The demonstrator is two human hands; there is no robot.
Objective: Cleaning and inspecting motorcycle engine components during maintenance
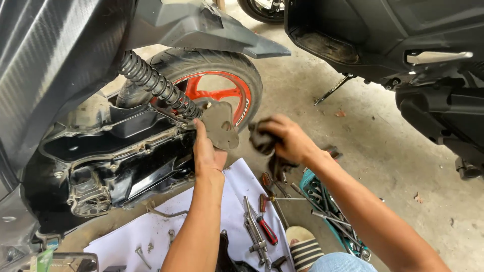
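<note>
The person's left hand (207, 151) grips a flat, dirty grey plate (220, 126) by its lower edge, fingers closed round it and thumb pressed up along its left side, holding it upright just in front of the rear wheel of a scooter. The right hand (288, 138) is closed on a dark, crumpled rag (263, 141), which it holds just to the right of the plate, near it but not quite touching as far as the view shows. Behind the plate stands the rear tyre (237, 70) with its red wheel rim (222, 93), and the black coil spring of the shock absorber (156, 83) slants down from upper left to a spot close by the plate's top edge. To the left of the left hand lies the open engine casing (111, 161) (its cover is off and the black inner cavity shows). Below the forearms a white sheet (151, 236) is spread on the concrete floor (383, 151), carrying loose bolts, a red-handled screwdriver (266, 229) and other hand tools; beside it, under the right forearm, a teal tray (327, 211) holds wrenches and sockets. A striped sandal (304, 249) shows at the bottom edge. A second scooter (403, 45) stands on the right, well apart from both hands.
</note>
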